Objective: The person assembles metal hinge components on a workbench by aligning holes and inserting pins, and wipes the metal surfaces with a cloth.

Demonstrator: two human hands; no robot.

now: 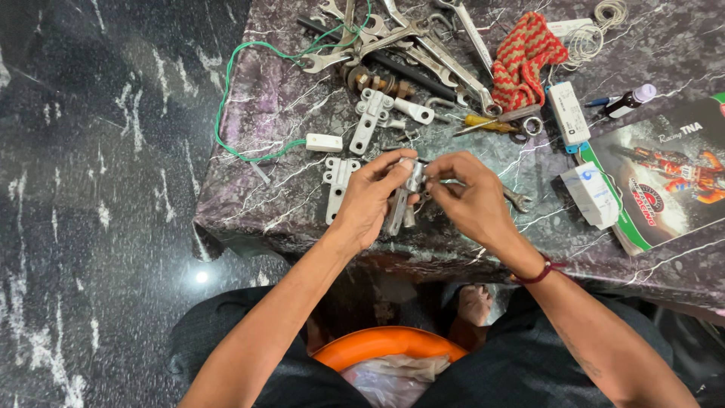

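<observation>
Head view, seated at a marble table (287, 106): nearest me, an orange basin (385, 344) with a crumpled plastic bag in it sits between my knees, below the table's front edge. Above it, over that edge, my left hand (368, 202) is closed around a grey metal hinge (402, 202), thumb and fingers gripping its upper end while the leaf hangs down. My right hand (472, 198), a dark red band (538, 273) on the wrist, meets the hinge from the right, fingertips pinched together on its top; what they pinch is too small to tell. Just left of the hinge, a second grey hinge leaf (334, 185) lies flat on the table. Just right of it, a small spanner (517, 199) pokes out from behind my right hand. Farther right of the hinge sit a white box (591, 194) and a glossy green-edged booklet (664, 177). Beyond the hinge lie a third hinge piece (369, 119) and a small white block (324, 142), with a green wire (230, 98) looping off to the left. Beyond and right of the hinge rest a yellow-handled screwdriver (483, 122), a white rectangular adapter (568, 113) and a small dark bottle (628, 100). Farthest from the hinge, a heap of spanners (408, 41) lies beside a red-and-tan knitted glove (523, 57) and a coil of pale cord (600, 26).
</observation>
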